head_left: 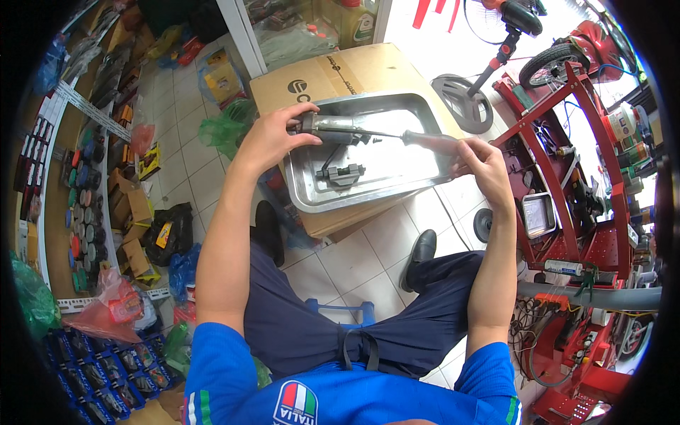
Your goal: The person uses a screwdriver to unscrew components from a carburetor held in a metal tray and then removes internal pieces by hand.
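Head view: 2 hands are working over a metal tray (400, 166).
The left hand (270, 139) is pinching a dark cylindrical part (333, 134) by its end, between thumb and fingers; the part is sitting just right of that hand, over the tray. A grey bracket-like piece (343, 176) is lying in the tray, right of and below the left hand. A screwdriver (427, 143) is pointing leftward from the right hand (485, 166), which is pinching its handle end.
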Motion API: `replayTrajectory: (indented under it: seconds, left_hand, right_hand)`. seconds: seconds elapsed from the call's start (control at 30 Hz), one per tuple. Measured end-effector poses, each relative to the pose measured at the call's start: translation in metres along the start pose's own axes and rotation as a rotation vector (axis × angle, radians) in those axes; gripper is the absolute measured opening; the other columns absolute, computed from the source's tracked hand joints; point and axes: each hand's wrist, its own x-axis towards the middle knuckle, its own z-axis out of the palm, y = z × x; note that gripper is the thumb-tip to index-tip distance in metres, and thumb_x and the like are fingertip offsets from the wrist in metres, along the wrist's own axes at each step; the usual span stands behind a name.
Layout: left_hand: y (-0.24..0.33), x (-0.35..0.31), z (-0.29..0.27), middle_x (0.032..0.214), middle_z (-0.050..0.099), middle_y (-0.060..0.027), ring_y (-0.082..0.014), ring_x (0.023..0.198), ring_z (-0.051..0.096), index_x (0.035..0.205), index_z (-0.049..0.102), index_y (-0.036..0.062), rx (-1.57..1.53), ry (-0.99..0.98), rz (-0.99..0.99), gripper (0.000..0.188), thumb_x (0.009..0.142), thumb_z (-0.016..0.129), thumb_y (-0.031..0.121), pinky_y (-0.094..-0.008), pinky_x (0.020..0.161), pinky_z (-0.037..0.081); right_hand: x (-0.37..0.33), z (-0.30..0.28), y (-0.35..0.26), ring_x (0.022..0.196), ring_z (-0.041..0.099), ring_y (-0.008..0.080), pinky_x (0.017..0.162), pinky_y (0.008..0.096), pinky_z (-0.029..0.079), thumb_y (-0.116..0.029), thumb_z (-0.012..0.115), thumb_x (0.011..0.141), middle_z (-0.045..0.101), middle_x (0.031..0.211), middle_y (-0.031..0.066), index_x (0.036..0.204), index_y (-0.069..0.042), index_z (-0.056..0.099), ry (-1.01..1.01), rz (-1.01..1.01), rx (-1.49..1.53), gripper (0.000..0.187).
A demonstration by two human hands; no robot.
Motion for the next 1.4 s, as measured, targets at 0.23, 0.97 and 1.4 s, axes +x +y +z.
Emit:
replayTrajectory:
  seconds: [0.23,0.97,1.4]
  left_hand:
    - [0.012,-0.003,-0.002,0.123,0.072,-0.0123,-0.0298,0.115,0.069,0.128,0.067,0.0098,0.015,-0.004,-0.064,0.057,0.077,0.087,0.023,-0.0372,0.097,0.053]
    - [-0.002,-0.001,0.000,0.122,0.072,-0.0137,-0.0320,0.118,0.069,0.128,0.067,0.0114,0.028,0.008,0.010,0.055,0.078,0.087,0.022,-0.0381,0.093,0.054]
    - [0.005,-0.001,-0.002,0.123,0.071,-0.0131,-0.0313,0.116,0.069,0.127,0.067,0.0097,0.029,-0.003,-0.024,0.056,0.077,0.088,0.024,-0.0380,0.097,0.053]
  right_hand:
    - [0.001,0.009,-0.003,0.072,0.067,0.0115,0.063,0.0252,0.056,-0.021,0.066,0.102,0.070,0.088,0.0086,0.124,0.004,0.060,0.027,-0.023,-0.036,0.034]
    - [0.003,0.008,0.002,0.075,0.068,0.0109,0.063,0.0248,0.056,-0.020,0.065,0.103,0.071,0.090,0.0093,0.125,0.003,0.061,0.059,-0.041,-0.014,0.032]
    - [0.001,0.000,-0.004,0.072,0.067,0.0102,0.061,0.0231,0.053,-0.018,0.067,0.102,0.070,0.085,0.0067,0.124,0.001,0.061,-0.014,-0.004,-0.032,0.030]
